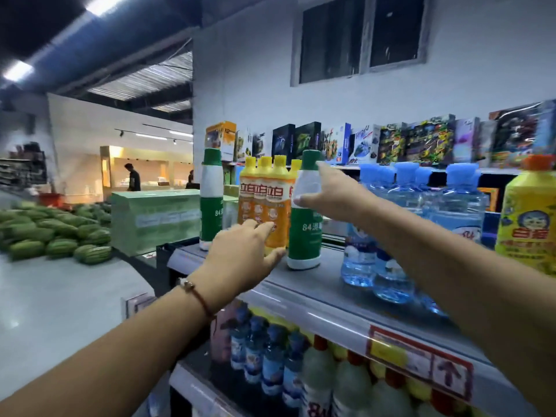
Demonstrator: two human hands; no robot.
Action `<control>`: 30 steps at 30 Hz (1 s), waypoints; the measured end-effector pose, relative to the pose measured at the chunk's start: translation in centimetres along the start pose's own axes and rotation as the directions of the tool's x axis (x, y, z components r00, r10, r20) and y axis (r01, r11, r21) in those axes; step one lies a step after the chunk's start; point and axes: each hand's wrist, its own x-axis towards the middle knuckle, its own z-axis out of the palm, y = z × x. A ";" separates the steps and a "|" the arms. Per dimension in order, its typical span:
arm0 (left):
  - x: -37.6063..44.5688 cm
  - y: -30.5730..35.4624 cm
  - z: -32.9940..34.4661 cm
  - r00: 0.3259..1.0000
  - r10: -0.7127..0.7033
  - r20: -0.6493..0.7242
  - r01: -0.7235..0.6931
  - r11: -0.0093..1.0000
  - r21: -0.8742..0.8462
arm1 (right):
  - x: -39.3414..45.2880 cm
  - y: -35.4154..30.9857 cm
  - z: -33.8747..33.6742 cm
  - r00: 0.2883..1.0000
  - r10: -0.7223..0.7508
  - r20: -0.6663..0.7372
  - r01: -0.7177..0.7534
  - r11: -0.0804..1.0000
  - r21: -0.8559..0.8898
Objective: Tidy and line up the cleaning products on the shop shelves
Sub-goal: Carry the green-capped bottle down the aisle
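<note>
1. The left hand (243, 251) reaches onto the top shelf (316, 284) with fingers nearly straight and together. The fingertips rest against the lower front of the orange bottles (267, 206). It grips nothing; this looks like a flat push meant to nudge the row back or square.

2. The right hand (328, 194) is at the green-and-white bottle (305, 218) standing just right of the orange row. The thumb lies on its white shoulder and the forefinger points up past the green cap. Whether the other fingers wrap behind the bottle is hidden, so I cannot tell if it is truly held; I judge it a steadying touch.

3. That bottle stands upright, forward of the orange row and touching or nearly touching it. It probably needs sliding back into line.

4. A second green-and-white bottle (210, 200) stands upright at the shelf's left end, beyond the orange row, so the matching pair is split.

5. To the right stand clear blue water bottles (391, 224), then a yellow jug (526, 224) with an orange cap at the frame edge.

6. The shelf below (192, 383) carries more bottles, blurred.

7. Toy boxes (391, 142) line a farther shelf; melons (60, 236) are piled to the left.
</note>
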 end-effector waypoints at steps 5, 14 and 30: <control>4.1 -0.6 3.9 0.997 0.048 -0.062 -0.049 0.999 -0.021 | 8.0 -0.5 2.8 0.951 0.273 -0.146 -0.235 0.943 0.235; 6.3 -0.9 8.1 0.995 0.079 -0.060 -0.098 0.876 -0.472 | 7.9 0.6 5.8 0.863 0.325 -0.386 -0.172 0.909 0.380; -5.1 3.5 -0.7 0.917 0.094 -0.387 -0.390 0.408 -0.826 | -13.4 -5.2 -0.2 0.905 0.193 -0.380 0.150 0.689 0.709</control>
